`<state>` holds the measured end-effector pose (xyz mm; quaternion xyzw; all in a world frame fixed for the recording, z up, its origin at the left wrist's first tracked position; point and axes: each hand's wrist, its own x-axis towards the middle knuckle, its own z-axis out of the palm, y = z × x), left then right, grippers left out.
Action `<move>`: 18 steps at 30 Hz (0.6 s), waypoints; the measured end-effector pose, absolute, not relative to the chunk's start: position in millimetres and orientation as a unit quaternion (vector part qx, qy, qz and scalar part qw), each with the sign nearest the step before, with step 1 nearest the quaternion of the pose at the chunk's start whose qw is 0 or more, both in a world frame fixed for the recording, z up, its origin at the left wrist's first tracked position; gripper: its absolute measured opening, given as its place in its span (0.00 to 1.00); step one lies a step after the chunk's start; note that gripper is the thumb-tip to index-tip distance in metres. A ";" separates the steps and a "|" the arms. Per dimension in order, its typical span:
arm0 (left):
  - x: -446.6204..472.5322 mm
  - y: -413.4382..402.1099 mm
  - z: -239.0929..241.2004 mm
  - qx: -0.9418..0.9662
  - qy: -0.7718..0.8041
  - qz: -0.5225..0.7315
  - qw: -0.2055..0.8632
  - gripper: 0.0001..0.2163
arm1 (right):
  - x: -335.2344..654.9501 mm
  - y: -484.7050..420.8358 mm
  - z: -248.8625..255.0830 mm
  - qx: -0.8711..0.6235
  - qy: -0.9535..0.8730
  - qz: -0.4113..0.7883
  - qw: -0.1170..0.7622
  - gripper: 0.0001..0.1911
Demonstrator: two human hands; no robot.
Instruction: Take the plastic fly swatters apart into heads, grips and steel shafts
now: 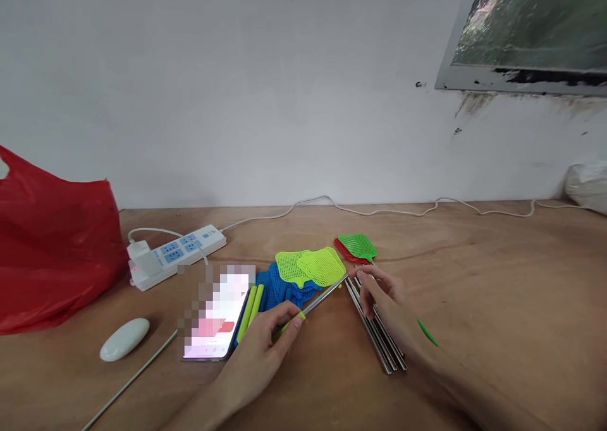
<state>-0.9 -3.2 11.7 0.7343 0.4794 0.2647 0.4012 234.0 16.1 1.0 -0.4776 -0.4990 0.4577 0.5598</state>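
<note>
My left hand (pixel 268 346) is closed on a fly swatter handle (pixel 315 304), a metal rod with a yellow-green grip. The rod points up and right toward a yellow-green mesh swatter head (pixel 322 267). My right hand (pixel 386 304) rests with curled fingers on a bundle of several metal rods (pixel 379 339) lying on the wooden table (pixel 497 292). Beside the yellow-green head lie another light green head (pixel 289 267) and a pile of blue mesh heads (pixel 279 289). A green head on a red one (pixel 358 246) lies further back.
A phone (pixel 215 320) with a lit screen lies left of my left hand, with two yellow-green grips (pixel 251 304) beside it. A white power strip (pixel 175 254), a white oval device (pixel 124 339) and a red plastic bag (pixel 52 248) are on the left. Cables run along the wall.
</note>
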 end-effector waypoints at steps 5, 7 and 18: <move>-1.1 -3.8 12.9 0.734 0.469 0.272 0.409 0.17 | 232.8 13.1 3.9 -0.484 -0.516 0.450 0.545 0.20; -1.5 -4.4 12.7 0.732 0.469 0.273 0.413 0.17 | 232.9 12.3 6.7 -0.485 -0.524 0.443 0.543 0.20; 0.1 -6.2 16.3 0.728 0.478 0.269 0.412 0.18 | 237.6 17.0 -0.1 -0.492 -0.556 0.428 0.516 0.18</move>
